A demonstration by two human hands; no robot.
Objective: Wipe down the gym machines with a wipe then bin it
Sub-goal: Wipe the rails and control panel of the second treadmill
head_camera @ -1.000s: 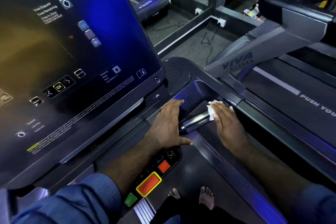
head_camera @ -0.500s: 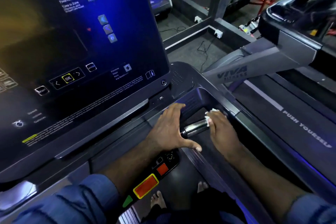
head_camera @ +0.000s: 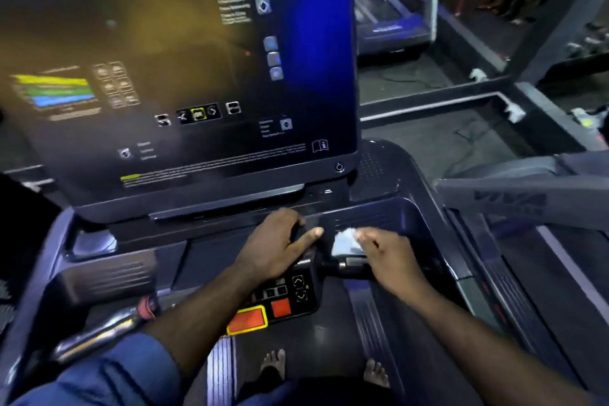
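I stand on a dark treadmill (head_camera: 392,171) facing its big console screen (head_camera: 184,76). My right hand (head_camera: 389,260) holds a crumpled white wipe (head_camera: 346,242) with its fingertips, just above the short metal handlebar grip (head_camera: 354,264) below the console. My left hand (head_camera: 276,244) rests with spread fingers on the console base, its thumb pointing toward the wipe. The frame is blurred, so how the wipe touches the grip is unclear.
A control pad with orange buttons (head_camera: 263,316) sits under my left forearm. A second metal grip (head_camera: 99,336) lies at lower left. A neighbouring treadmill arm (head_camera: 514,201) crosses at right. My bare feet (head_camera: 273,362) stand on the belt. Cables lie on the floor beyond.
The view swung left, showing more of the screen. My right hand lifted the wipe off the outer part of the grip and moved it toward the console; my left hand shifted slightly.
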